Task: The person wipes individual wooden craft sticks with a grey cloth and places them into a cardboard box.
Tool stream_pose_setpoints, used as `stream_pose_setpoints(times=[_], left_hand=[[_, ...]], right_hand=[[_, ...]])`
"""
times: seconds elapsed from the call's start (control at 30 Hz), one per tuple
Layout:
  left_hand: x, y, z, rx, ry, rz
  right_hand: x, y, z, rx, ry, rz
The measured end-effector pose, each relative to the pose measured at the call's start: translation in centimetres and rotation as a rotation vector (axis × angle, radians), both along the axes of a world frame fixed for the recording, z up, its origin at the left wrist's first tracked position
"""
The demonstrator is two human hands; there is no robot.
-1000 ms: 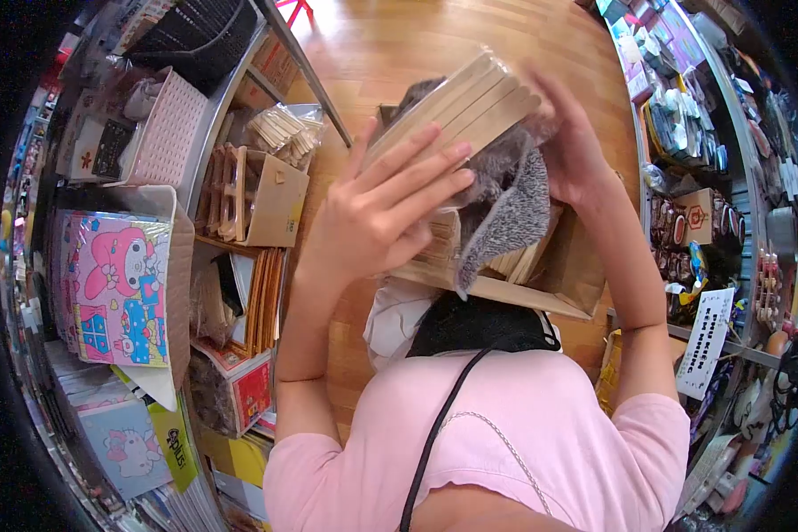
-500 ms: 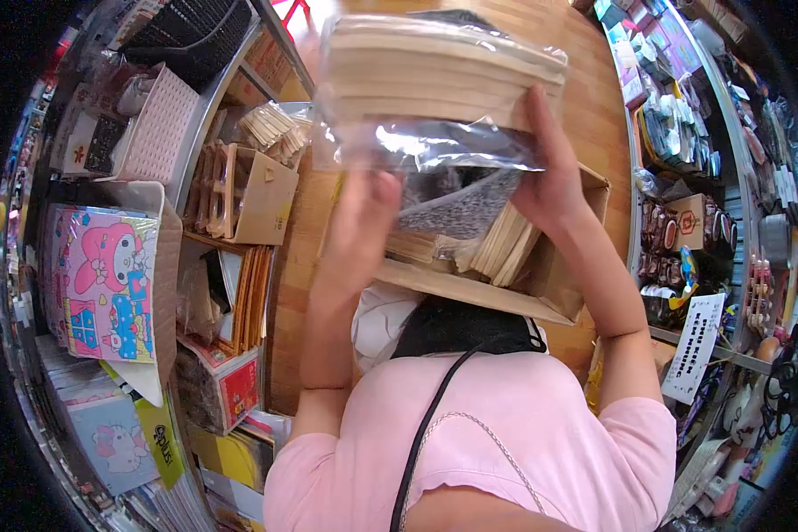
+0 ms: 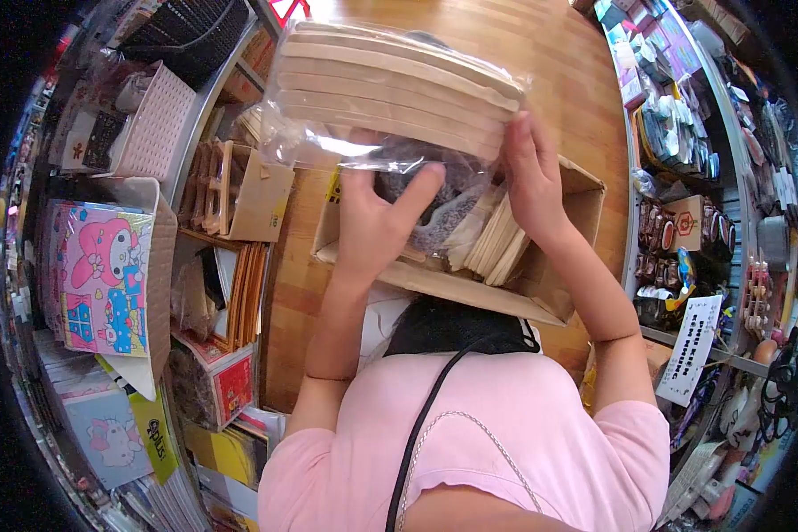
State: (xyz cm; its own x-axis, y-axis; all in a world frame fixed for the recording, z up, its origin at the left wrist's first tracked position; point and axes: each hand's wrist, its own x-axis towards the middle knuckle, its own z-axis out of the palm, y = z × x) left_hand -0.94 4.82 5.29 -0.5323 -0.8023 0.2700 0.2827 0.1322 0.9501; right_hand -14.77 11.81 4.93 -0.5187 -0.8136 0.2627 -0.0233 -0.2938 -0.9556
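A clear plastic bag of long, flat wooden sticks [image 3: 390,84] is held up above the cardboard box [image 3: 470,288]. My left hand [image 3: 372,217] is at the bag's lower edge, with the loose plastic between thumb and fingers; its fingertips are partly behind the shiny film. My right hand [image 3: 534,182] grips the right end of the bag, fingers against the stick ends. Below, more bundled wooden sticks [image 3: 492,244] stand in the box, beside a dark grey speckled item [image 3: 434,222] partly hidden by the bag and my left hand.
Shelving on the left holds a pink plastic basket [image 3: 157,124], cartoon-printed packs [image 3: 106,275], wooden frames [image 3: 250,293] and a small carton [image 3: 262,195]. On the right, racks carry packaged goods [image 3: 674,124] and a white label card [image 3: 690,350]. Wood flooring [image 3: 563,53] runs between them.
The bag has shifted left and tilted, its right end lower. My left hand has moved right and up onto the plastic, its thumb now over the edge; my right hand has moved slightly left.
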Motion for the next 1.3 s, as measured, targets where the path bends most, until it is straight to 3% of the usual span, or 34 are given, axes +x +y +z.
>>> stream_pose_setpoints(times=[0.13, 0.2, 0.3, 0.33, 0.4, 0.47, 0.53, 0.6, 0.67, 0.73, 0.87, 0.9, 0.97, 1.0, 1.07, 1.13, 1.2, 1.23, 1.3], left_hand=[[0.2, 0.4, -0.3, 0.001, 0.083, 0.103], [0.2, 0.6, 0.4, 0.0, 0.111, 0.112], [0.8, 0.5, 0.5, 0.253, -0.062, 0.087], [0.6, 0.7, 0.5, 0.247, -0.059, 0.085], [0.2, 1.2, 0.3, 0.081, 0.188, 0.14], [0.5, 0.5, 0.0, 0.048, 0.168, 0.089], [0.2, -0.2, 0.5, -0.001, -0.097, 0.036], [0.3, -0.4, 0.5, 0.011, -0.036, -0.054], [1.4, -0.5, 0.4, -0.021, -0.251, -0.088], [2.7, -1.0, -0.2, 0.082, -0.255, -0.133], [4.1, -1.4, -0.6, 0.208, -0.07, 0.466], [4.0, -1.5, -0.4, 0.208, -0.071, 0.467], [3.6, -1.8, 0.2, 0.231, 0.233, 0.67], [3.3, -1.6, 0.7, 0.232, 0.235, 0.673], [1.9, -0.6, 1.4, -0.054, 0.022, 0.531], [-0.5, -1.1, 1.2, -0.759, -0.16, 0.393], [-3.6, 0.3, 1.4, -0.934, -0.353, 0.216], [-4.4, 0.7, 1.3, -0.931, -0.353, 0.226], [-5.4, 1.2, 1.0, -1.161, -0.462, 0.299]], right_hand=[[-0.8, 0.8, 0.0, 0.004, -0.038, 0.136], [0.0, 0.7, 0.8, -0.11, 0.089, 0.113], [0.2, 0.0, 1.0, -0.072, 0.027, 0.099], [0.5, -0.2, 1.4, -0.078, 0.03, 0.097], [1.4, -0.2, 2.2, -0.349, 0.177, 0.075], [0.4, 0.1, 2.1, -0.294, 0.281, 0.083], [0.1, 0.0, 2.2, -0.057, -0.145, 0.128], [-0.6, -0.4, 2.2, -0.022, -0.25, 0.062], [-1.0, -0.5, 2.1, 0.064, -0.469, -0.071], [-1.1, -0.3, 2.5, 0.024, -0.552, -0.035], [-1.8, -0.5, 1.9, -0.101, -0.694, 0.028], [-1.8, -0.7, 1.7, -0.156, -0.721, 0.044], [-1.8, -0.7, 1.4, -0.158, -0.722, 0.065], [-1.7, -0.7, 1.3, -0.161, -0.721, 0.087], [-1.3, -0.6, 1.2, -0.171, -0.768, 0.138], [-0.2, -0.4, 1.6, -0.18, -0.815, 0.193], [1.2, 0.2, 2.5, -0.094, -0.735, 0.206], [1.2, 0.3, 2.0, -0.059, -0.674, 0.252], [0.8, 0.6, 2.4, -0.093, -0.692, 0.272]])
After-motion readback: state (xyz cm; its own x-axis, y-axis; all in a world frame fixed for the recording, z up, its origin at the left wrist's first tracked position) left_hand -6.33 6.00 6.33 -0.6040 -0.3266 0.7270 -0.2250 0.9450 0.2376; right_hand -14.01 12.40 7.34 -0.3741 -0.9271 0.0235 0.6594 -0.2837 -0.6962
